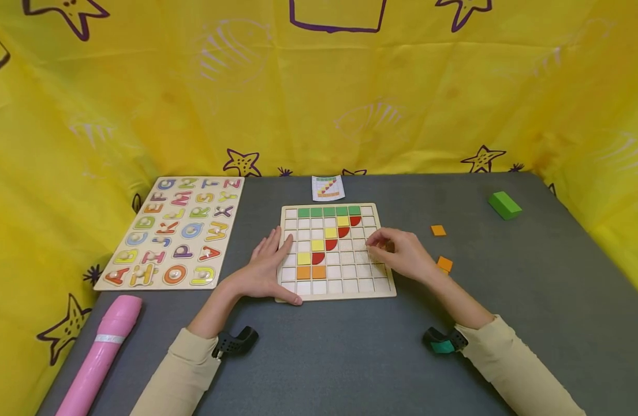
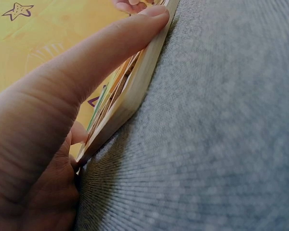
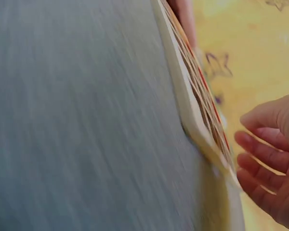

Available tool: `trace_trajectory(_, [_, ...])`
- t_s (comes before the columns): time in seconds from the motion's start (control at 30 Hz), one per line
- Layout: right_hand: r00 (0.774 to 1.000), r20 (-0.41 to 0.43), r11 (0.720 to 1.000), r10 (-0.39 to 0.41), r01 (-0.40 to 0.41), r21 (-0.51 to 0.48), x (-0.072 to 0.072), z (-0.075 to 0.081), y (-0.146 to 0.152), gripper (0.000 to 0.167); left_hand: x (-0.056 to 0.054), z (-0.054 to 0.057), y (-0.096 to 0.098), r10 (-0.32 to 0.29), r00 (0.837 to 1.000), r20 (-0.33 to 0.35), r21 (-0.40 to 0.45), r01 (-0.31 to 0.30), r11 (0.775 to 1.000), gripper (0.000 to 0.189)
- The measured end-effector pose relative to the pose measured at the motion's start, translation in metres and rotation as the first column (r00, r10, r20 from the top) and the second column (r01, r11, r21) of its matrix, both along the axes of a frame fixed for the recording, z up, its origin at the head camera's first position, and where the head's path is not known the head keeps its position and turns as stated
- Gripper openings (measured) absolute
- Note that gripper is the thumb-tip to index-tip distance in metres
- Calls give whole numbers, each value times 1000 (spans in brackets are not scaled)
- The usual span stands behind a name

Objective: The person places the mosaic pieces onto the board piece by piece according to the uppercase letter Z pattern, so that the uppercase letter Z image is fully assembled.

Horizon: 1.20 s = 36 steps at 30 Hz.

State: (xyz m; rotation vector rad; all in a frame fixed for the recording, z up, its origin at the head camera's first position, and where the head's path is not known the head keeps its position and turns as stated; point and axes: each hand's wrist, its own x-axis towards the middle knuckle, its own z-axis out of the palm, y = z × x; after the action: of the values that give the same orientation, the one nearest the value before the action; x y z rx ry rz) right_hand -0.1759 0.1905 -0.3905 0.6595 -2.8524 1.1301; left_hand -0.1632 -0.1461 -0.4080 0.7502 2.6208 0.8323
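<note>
A wooden grid board (image 1: 335,287) lies on the table, holding several green, yellow and red tiles and two orange tiles (image 1: 310,272). My left hand (image 1: 264,267) rests on its left side, fingers spread along the edge and thumb on the front left corner. Over the board's right edge hovers my right hand (image 1: 399,251), thumb and fingers bent toward each other. No tile shows clearly between its fingertips in the right wrist view; part of the grasp is hidden. Behind the board lies a small pattern card (image 1: 328,188).
Loose orange squares (image 1: 439,230) lie right of the board, some partly behind the right forearm. A green block (image 1: 504,205) sits at the back right. On the left are an alphabet puzzle board (image 1: 165,285) and a pink microphone-shaped object (image 1: 101,352). Yellow cloth (image 1: 298,115) encloses the table.
</note>
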Motion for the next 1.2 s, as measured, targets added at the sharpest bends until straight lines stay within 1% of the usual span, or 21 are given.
trace_trajectory(0.17, [994, -84, 994, -70, 76, 72, -12, 1, 38, 18, 1, 0, 0, 3, 1000, 2, 5, -3, 1000, 134])
trace_trajectory(0.27, [989, -92, 988, -114, 123, 92, -16, 4, 58, 26, 1, 0, -1, 5, 1000, 2, 6, -5, 1000, 134])
trace_trajectory(0.37, [987, -45, 980, -156, 161, 119, -19, 7, 75, 34, 1, 0, -1, 5, 1000, 2, 6, -5, 1000, 134])
trace_trajectory(0.47, [985, 19, 973, -170, 164, 164, -21, 8, 88, 40, 1, -1, -1, 4, 1000, 7, 4, -4, 1000, 134])
trace_trajectory(0.53, [985, 44, 968, -165, 153, 200, -22, 8, 94, 41, 1, -1, -1, 2, 1000, 12, -3, -2, 1000, 134])
trace_trajectory(0.6, [987, 43, 963, -157, 143, 229, -22, 7, 98, 41, 0, -1, 0, 2, 1000, 14, -8, -1, 1000, 134])
trace_trajectory(0.67, [988, 19, 959, -155, 146, 241, -22, 6, 101, 39, 0, -2, 0, 3, 1000, 15, -11, -2, 1000, 134])
trace_trajectory(0.8, [988, -16, 960, -155, 155, 234, -20, 5, 102, 33, 0, -1, 0, 4, 1000, 13, -8, -4, 1000, 134])
trace_trajectory(0.97, [988, -2, 966, -157, 154, 207, -18, 5, 101, 32, 0, -1, 0, 4, 1000, 17, -4, -4, 1000, 134])
trace_trajectory(1.2, [978, 12, 961, -206, 200, 190, -14, 5, 100, 31, 0, 0, 0, 8, 1000, 10, -8, -8, 1000, 134])
